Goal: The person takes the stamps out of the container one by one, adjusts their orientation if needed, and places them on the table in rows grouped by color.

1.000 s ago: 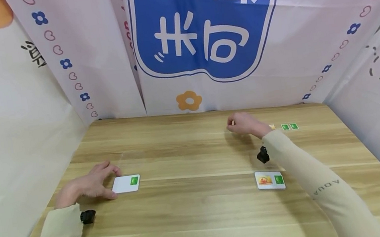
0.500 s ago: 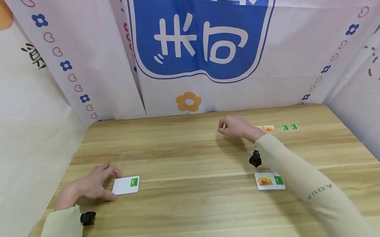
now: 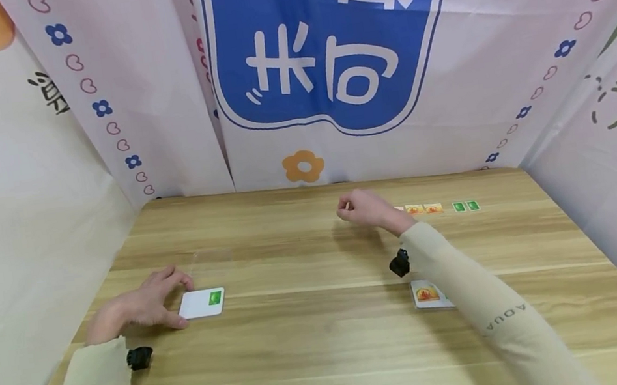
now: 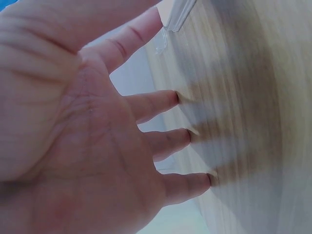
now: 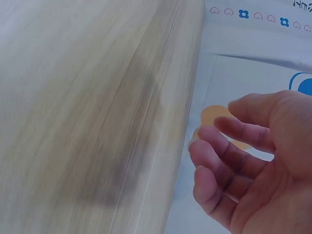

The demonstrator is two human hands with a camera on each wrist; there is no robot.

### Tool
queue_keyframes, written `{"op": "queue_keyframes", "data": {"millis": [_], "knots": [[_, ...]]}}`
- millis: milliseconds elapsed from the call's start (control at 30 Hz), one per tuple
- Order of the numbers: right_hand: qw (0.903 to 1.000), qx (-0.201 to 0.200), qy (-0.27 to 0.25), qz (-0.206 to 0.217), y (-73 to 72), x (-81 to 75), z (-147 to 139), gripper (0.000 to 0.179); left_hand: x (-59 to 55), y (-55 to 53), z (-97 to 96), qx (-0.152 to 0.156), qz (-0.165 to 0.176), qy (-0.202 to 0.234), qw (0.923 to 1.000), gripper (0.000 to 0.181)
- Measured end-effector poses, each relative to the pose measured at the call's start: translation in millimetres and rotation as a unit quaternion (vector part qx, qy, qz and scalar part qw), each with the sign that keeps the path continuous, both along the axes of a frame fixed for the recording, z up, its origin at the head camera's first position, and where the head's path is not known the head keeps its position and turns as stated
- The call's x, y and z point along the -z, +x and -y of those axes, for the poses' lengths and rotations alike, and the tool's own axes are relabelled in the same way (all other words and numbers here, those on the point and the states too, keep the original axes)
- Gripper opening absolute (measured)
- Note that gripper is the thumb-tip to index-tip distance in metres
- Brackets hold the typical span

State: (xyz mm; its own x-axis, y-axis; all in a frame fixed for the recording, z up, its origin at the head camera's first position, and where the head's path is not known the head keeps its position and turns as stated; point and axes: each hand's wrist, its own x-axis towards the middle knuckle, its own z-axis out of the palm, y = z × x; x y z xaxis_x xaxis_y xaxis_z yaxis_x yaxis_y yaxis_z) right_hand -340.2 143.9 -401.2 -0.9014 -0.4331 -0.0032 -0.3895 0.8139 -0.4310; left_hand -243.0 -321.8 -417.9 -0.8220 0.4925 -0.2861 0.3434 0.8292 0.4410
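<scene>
The left hand [image 3: 149, 302], fingers spread, is pinching the white card [image 3: 196, 307] at its thumb and index tips, likely light, stiff, best edge-held, while the loosely curled right hand [image 3: 365, 207] is apparently holding nothing.

Cloth-screened booth, bldg type unclear
Wood-grain table [image 3: 309, 363] w/ printed cloth drapes [image 3: 7, 195] at L, R + back; back one has big blue Chinese-lettered panel [image 3: 320, 20], orange flower [image 3: 290, 167] below
</scene>
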Motion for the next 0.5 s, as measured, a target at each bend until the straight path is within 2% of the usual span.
{"op": "queue_keyframes", "data": {"millis": [200, 500], "knots": [[0.9998, 0.012, -0.011, -0.013, 7.4, -3.2, 11.4, 0.022, 1.2, -0.3, 0.6, 0.000, -0.001, -0.003, 1.0000, 0.058], [0.9987, -0.001, -0.050, -0.013, 14.7, -4.7, 25.0, 0.025, 1.2, -0.5, 1.0, 0.004, -0.004, 0.001, 1.0000, 0.058]]}}
